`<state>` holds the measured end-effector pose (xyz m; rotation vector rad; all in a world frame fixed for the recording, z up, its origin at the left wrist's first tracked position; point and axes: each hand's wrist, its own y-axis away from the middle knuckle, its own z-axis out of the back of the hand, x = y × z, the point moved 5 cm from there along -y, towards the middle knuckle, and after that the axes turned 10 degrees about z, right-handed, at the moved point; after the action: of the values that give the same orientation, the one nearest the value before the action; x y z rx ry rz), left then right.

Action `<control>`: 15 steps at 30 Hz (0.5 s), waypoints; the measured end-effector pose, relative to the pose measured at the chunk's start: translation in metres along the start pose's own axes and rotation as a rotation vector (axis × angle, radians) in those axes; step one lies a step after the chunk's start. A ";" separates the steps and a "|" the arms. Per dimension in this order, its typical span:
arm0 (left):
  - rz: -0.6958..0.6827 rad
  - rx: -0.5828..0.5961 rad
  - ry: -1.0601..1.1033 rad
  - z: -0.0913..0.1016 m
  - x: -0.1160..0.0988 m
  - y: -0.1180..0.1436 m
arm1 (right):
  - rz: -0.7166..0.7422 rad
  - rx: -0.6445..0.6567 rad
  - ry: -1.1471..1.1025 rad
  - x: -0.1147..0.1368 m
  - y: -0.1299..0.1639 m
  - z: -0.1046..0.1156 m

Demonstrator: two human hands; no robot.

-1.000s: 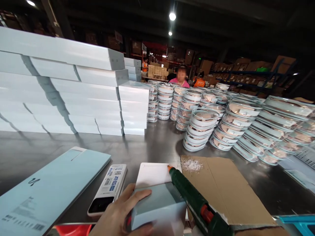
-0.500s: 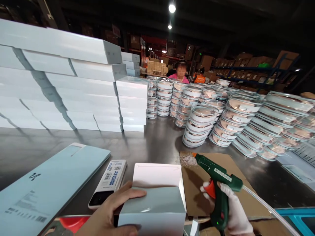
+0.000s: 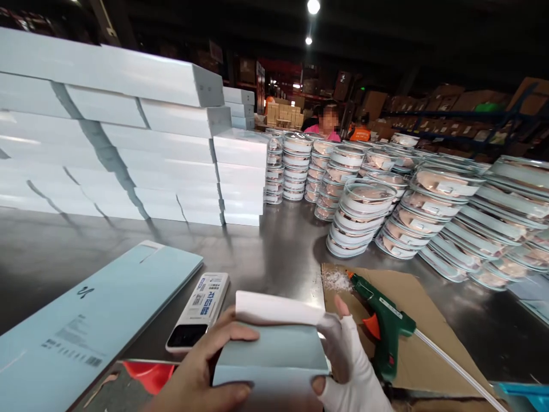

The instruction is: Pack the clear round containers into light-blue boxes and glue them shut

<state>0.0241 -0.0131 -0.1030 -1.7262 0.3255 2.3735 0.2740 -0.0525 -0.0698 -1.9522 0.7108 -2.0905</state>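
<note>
Fingers [image 3: 223,335] of two hands hold one box [image 3: 272,357].

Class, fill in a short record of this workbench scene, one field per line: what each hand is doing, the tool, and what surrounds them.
Left hand: bare left hand grips the pale blue box on its left side
Right hand: gloved right hand presses the box's white flap
Tool: green glue gun lies on the cardboard sheet, unheld
Nearby: white device, flat blue carton
Behind: stacked white boxes, stacked round containers
</note>
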 end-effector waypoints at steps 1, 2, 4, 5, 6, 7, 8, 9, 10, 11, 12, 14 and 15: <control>-0.008 -0.025 0.104 -0.002 -0.002 0.002 | 0.024 0.020 -0.033 -0.001 0.002 -0.008; -0.027 -0.049 0.218 -0.004 -0.003 0.004 | 0.048 0.045 -0.045 -0.002 0.003 -0.011; -0.085 -0.076 0.395 -0.006 -0.006 0.005 | 0.116 0.158 0.007 0.002 0.005 -0.009; -0.113 -0.072 0.425 -0.007 -0.007 0.004 | 0.152 0.228 0.047 0.005 0.005 -0.006; -0.139 -0.047 0.406 -0.008 -0.009 0.003 | 0.192 0.305 0.094 0.009 0.004 -0.003; -0.165 -0.004 0.349 -0.009 -0.011 0.001 | 0.235 0.379 0.143 0.012 0.004 0.000; -0.185 0.054 0.271 -0.010 -0.013 -0.001 | 0.271 0.437 0.188 0.014 0.003 0.002; -0.198 0.106 0.194 -0.010 -0.015 -0.002 | 0.294 0.466 0.218 0.015 0.001 0.004; -0.205 0.145 0.133 -0.009 -0.017 -0.004 | 0.307 0.480 0.237 0.015 -0.001 0.006; -0.211 0.169 0.094 -0.007 -0.020 -0.005 | 0.311 0.495 0.247 0.015 -0.003 0.007; -0.214 0.179 0.073 -0.004 -0.024 -0.007 | 0.291 0.503 0.237 0.013 -0.005 0.008; -0.222 0.141 0.077 0.006 -0.033 -0.010 | 0.172 0.473 0.140 0.010 -0.011 0.011; -0.217 0.070 0.111 0.013 -0.038 -0.012 | 0.101 0.441 0.086 0.011 -0.014 0.014</control>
<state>0.0266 0.0009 -0.0639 -1.7664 0.2218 2.0958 0.2889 -0.0485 -0.0537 -1.5651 0.3151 -2.0628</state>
